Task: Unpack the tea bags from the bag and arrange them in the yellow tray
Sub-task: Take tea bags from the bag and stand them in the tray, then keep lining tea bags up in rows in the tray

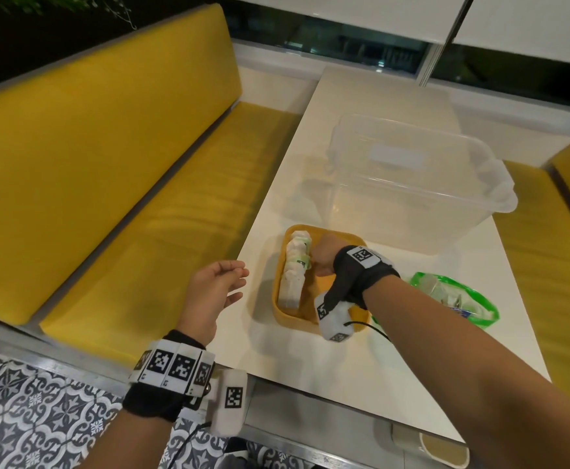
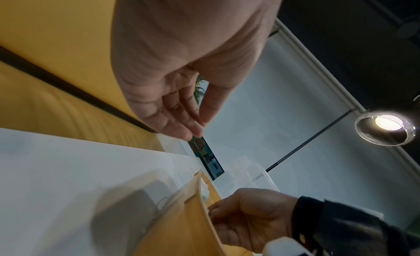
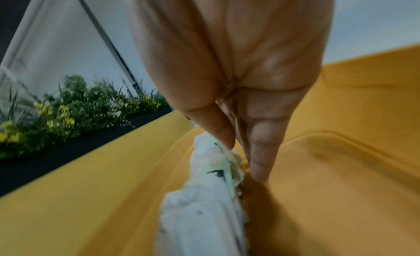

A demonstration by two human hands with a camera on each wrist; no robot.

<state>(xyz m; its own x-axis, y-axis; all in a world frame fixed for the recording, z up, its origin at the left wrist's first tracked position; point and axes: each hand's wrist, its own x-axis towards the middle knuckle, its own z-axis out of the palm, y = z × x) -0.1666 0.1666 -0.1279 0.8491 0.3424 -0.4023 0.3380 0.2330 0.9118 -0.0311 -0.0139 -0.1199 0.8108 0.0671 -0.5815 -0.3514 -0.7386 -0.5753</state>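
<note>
A yellow tray [image 1: 310, 321] lies on the white table, with a row of white tea bags [image 1: 292, 275] standing along its left side. My right hand [image 1: 314, 262] reaches down into the tray at the row's right side. In the right wrist view its thumb and fingers [image 3: 261, 152] pinch a tea bag with a pale green tag [image 3: 230, 170] against the row [image 3: 200, 215]. My left hand [image 1: 239, 282] hovers just left of the table edge, fingers relaxed and holding nothing. The clear bag with a green rim [image 1: 446, 299] lies to the right of the tray, with more tea bags inside.
A large clear plastic bin [image 1: 412, 184] stands behind the tray. Yellow bench seats [image 1: 141, 198] run along both sides of the table [image 1: 310, 367]. A paper cup [image 1: 446, 451] stands below the near table edge. A hanging lamp [image 2: 386, 127] shows in the left wrist view.
</note>
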